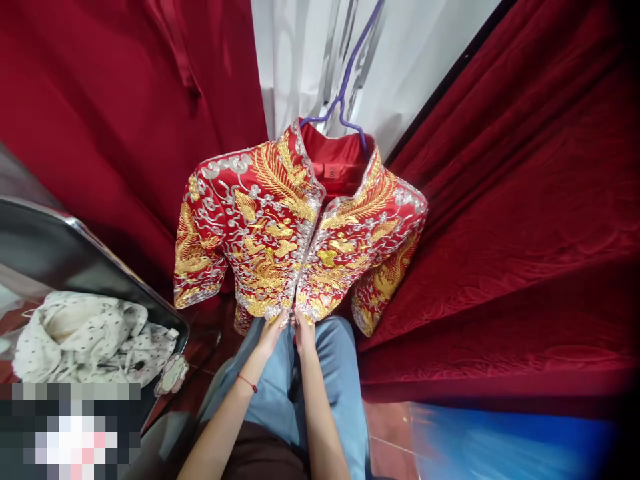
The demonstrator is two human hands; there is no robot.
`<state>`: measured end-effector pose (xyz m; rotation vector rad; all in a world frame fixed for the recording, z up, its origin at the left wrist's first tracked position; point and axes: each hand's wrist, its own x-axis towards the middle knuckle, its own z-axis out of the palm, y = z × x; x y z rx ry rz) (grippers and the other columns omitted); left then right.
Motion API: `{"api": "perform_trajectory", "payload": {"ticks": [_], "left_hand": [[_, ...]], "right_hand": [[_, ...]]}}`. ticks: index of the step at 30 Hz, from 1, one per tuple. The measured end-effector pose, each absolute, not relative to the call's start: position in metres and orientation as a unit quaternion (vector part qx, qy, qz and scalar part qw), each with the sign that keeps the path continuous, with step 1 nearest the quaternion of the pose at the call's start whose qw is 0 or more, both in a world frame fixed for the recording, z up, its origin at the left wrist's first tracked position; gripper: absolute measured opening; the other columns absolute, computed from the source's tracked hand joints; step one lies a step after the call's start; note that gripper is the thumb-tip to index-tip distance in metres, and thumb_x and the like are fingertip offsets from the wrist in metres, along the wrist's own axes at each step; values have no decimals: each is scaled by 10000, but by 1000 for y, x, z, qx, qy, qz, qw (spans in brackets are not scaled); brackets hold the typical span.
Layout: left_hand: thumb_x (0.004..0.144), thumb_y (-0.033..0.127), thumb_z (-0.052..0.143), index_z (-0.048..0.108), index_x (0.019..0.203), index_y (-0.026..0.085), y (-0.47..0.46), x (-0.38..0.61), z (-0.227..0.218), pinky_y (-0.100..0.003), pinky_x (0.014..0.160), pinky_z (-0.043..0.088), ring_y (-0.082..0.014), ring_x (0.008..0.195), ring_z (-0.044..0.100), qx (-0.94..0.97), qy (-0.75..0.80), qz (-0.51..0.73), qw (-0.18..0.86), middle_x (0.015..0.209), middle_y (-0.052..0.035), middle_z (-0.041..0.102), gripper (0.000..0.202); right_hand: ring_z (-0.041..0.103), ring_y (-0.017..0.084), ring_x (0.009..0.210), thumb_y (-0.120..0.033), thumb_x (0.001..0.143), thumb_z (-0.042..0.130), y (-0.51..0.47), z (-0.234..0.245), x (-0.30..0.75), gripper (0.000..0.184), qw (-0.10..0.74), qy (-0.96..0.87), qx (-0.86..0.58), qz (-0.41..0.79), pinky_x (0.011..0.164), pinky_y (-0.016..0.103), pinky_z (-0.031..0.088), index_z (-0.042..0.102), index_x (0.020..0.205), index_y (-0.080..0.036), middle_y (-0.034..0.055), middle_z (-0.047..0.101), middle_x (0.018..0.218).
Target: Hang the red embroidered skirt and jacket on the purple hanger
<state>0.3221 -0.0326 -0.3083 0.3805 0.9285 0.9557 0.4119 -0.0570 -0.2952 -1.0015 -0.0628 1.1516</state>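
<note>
A red jacket (270, 233) with gold and silver embroidery hangs in front of me on a purple hanger (343, 93). Its stand collar is open at the neck, where a small red label (331, 172) with an S shows. My left hand (273, 331) pinches the bottom front corner of one panel. Close beside it, my right hand (304, 330) pinches the matching corner of the other panel. Between the hands the two front edges lie almost together, with a narrow dark gap running up towards the collar. Both hands' fingertips are partly hidden by the hem.
Red curtains (525, 220) hang on both sides, with a white curtain (293, 60) at the back. At left, a black chair (45, 230) holds a white dotted garment (85, 340). A blue surface (500, 443) lies on the floor at lower right.
</note>
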Motion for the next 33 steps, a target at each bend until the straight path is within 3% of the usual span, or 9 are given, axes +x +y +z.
{"api": "perform_trajectory", "payload": {"ticks": [3, 9, 20, 33], "left_hand": [[668, 278, 860, 728, 1002, 173, -29, 320, -309, -288, 845, 503, -180, 950, 669, 168, 426, 440, 772, 1070, -74, 734, 375], [710, 335, 827, 694, 804, 142, -30, 334, -307, -271, 712, 474, -131, 682, 595, 158, 383, 428, 803, 731, -31, 676, 253], [776, 276, 770, 711, 854, 136, -32, 325, -300, -301, 751, 497, -155, 744, 618, 174, 371, 422, 809, 821, -48, 701, 171], [707, 245, 820, 738, 973, 145, -40, 340, -306, -311, 849, 506, -187, 921, 677, 188, 408, 432, 782, 996, -78, 741, 296]], "right_hand": [[545, 100, 581, -301, 578, 887, -58, -297, 411, 271, 721, -32, -456, 521, 593, 237, 475, 718, 749, -178, -30, 650, 643], [563, 112, 597, -312, 580, 887, -69, -301, 412, 302, 715, -44, -460, 525, 643, 268, 501, 698, 771, -176, -22, 665, 675], [568, 108, 606, -317, 579, 879, -70, -307, 411, 317, 708, -58, -447, 544, 628, 255, 485, 704, 808, -183, -27, 675, 699], [559, 109, 610, -281, 588, 865, -72, -301, 418, 295, 722, -60, -451, 520, 638, 261, 469, 703, 817, -187, -32, 676, 710]]}}
